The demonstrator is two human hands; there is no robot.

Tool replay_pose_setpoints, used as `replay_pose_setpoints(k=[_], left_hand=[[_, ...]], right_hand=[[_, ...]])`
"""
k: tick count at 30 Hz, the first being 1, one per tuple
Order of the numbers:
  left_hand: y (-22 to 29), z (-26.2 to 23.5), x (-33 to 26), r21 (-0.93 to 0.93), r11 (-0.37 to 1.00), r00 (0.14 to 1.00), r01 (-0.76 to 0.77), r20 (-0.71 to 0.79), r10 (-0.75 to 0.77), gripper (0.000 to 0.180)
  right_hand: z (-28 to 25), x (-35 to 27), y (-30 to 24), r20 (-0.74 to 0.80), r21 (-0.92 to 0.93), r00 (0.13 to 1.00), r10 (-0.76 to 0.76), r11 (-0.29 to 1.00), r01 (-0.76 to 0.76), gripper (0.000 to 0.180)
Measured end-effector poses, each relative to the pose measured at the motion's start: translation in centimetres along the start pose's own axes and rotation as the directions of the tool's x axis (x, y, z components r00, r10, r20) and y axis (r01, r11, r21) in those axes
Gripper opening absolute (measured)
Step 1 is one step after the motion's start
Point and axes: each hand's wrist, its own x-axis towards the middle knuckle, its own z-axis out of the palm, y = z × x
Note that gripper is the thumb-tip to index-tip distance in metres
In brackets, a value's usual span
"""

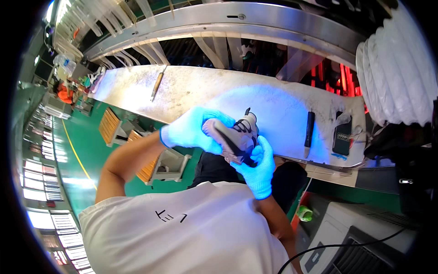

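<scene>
Your white shirt (pixel 182 237) spans the bottom of the frame. At centre, your gloved left hand (pixel 196 130) clamps its fingers on the shoe (pixel 238 140), your right hand's (pixel 258 169) fingers gripping its lower right side.

Grey shoe with black laces (pixel 238 138), held in both hands at the near edge of the long, stained white worktop (pixel 200 84). Left hand (pixel 197 130), in a blue-lit fabric glove, grips at 9 o'clock; right hand (pixel 259 170), gloved likewise, at 5 o'clock. From shoe: slim wooden-handled tool (pixel 157 86), 10 o'clock; black-handled tool (pixel 310 129), 3 o'clock; dark rectangular device (pixel 341 138), beyond it; white ribbed fabric hose (pixel 396 73), 2 o'clock.
</scene>
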Motion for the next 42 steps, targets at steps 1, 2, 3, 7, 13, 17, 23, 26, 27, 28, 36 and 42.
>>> replay_pose_setpoints(k=[1, 2, 3, 7, 13, 17, 23, 26, 27, 28, 36, 42], left_hand=[[-0.1, 1.5, -0.5, -0.135, 0.99, 0.994, 0.04, -0.096, -0.053, 0.073], [-0.1, 3.0, -0.4, -0.281, 0.958, 0.975, 0.065, -0.186, -0.12, 0.07], [0.3, 3.6, 0.2, -0.256, 0.965, 0.971, 0.057, -0.21, -0.113, 0.064], [-0.5, 6.2, 0.7, -0.375, 0.922, 0.935, -0.1, -0.352, -0.042, 0.071], [-8.9, 16.3, -3.2, -0.807, 0.59, 0.938, -0.018, -0.219, -0.27, 0.068], [-5.4, 16.9, -2.1, -0.862, 0.484, 0.879, -0.15, -0.34, -0.334, 0.057], [-9.4, 16.8, -1.6, -0.542, 0.84, 0.914, 0.01, -0.336, -0.228, 0.054], [-9.8, 16.1, -2.1, -0.296, 0.955, 0.896, -0.034, -0.433, -0.103, 0.063], [-9.9, 15.6, -2.3, -0.27, 0.96, 0.884, -0.078, -0.463, -0.058, 0.064], [-10.2, 15.0, -2.3, -0.245, 0.963, 0.88, -0.116, -0.476, -0.015, 0.065], [-6.5, 10.4, -4.4, -0.154, 0.868, 0.769, -0.472, -0.553, 0.32, 0.042], [-6.2, 9.2, -5.5, -0.041, 0.825, 0.706, -0.564, -0.542, 0.455, 0.023]], right_hand=[[0.4, -0.3, 0.8, -0.026, 0.058, 0.999, 0.022, 0.998, -0.02, 0.109], [0.5, -0.3, 1.5, -0.023, 0.19, 0.998, 0.056, 0.981, -0.05, 0.105], [0.5, 0.0, 1.9, -0.014, 0.318, 0.996, 0.092, 0.945, -0.083, 0.1], [-1.4, -0.1, 1.8, 0.083, 0.466, 0.955, 0.286, 0.836, -0.291, 0.088], [-1.4, -0.8, 1.0, 0.086, 0.573, 0.952, 0.295, 0.767, -0.29, 0.084], [-2.1, -1.2, 1.3, 0.031, 0.45, 0.959, 0.281, 0.853, -0.264, 0.084], [-6.4, 0.2, -9.1, -0.073, 0.16, 0.984, -0.161, 0.972, 0.171, 0.121], [-4.7, 2.8, -11.1, 0.24, 0.09, 0.97, -0.044, 0.996, 0.023, 0.085], [-3.8, 2.5, -10.9, 0.22, 0.003, 0.969, -0.116, 0.993, 0.119, 0.068], [-3.0, 2.0, -10.8, 0.223, -0.045, 0.959, -0.172, 0.981, 0.187, 0.061], [2.6, 1.5, -11.1, 0.253, -0.199, 0.859, -0.445, 0.845, 0.496, 0.058], [2.3, 3.1, -10.3, 0.372, -0.198, 0.815, -0.444, 0.82, 0.537, 0.069]])
